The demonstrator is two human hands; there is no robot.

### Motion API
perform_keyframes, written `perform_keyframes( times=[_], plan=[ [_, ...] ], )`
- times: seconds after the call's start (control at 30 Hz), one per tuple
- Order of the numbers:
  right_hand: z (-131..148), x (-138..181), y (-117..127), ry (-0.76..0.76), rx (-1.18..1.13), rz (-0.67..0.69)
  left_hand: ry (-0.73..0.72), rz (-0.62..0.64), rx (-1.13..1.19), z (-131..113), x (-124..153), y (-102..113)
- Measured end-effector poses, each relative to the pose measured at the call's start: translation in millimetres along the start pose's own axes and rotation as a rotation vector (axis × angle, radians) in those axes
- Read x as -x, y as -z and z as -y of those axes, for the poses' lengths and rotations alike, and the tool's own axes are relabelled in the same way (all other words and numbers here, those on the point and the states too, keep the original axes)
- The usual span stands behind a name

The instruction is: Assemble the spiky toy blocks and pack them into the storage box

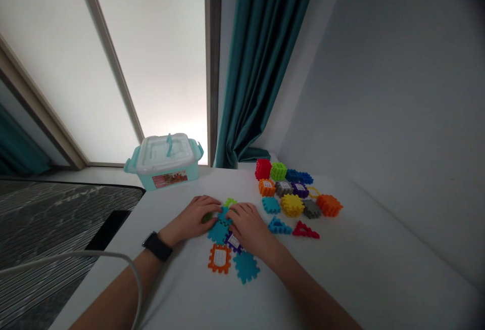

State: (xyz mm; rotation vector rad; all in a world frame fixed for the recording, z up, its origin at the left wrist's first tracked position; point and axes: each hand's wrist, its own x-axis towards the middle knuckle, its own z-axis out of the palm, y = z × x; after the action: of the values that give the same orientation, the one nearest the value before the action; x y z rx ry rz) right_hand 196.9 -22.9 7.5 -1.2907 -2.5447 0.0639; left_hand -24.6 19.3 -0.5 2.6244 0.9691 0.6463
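bare forearms [113,299] reach across a white desk [352,274], a white cable [102,253] draped over the left one and a black watch [157,246] on its wrist. well behind and left of a teal plastic puzzle piece [219,232] stands a lidded mint storage box [163,160]. just left of that piece, the left hand [189,217] curves narrowly over a green piece [206,217]; just right of it, the right hand [248,229] curves in close too, any grip hidden. an orange frame piece [219,258] lies just below it, a blue piece [246,267] beside that, and colourful plastic blocks [291,193] lie scattered well to its right.
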Motion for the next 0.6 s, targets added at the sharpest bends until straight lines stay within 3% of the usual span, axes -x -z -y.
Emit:
perform_keyframes(
  times=[0.27, 0.6],
  plan=[
    [1, 11, -19, -0.041, 0.038, -0.164, 0.018, 0.016, 0.045, -2, 1, -5],
    [-3, 13, -19, -0.062, -0.028, -0.199, 0.024, 0.035, 0.047, 1, 1, -6]
  ],
)
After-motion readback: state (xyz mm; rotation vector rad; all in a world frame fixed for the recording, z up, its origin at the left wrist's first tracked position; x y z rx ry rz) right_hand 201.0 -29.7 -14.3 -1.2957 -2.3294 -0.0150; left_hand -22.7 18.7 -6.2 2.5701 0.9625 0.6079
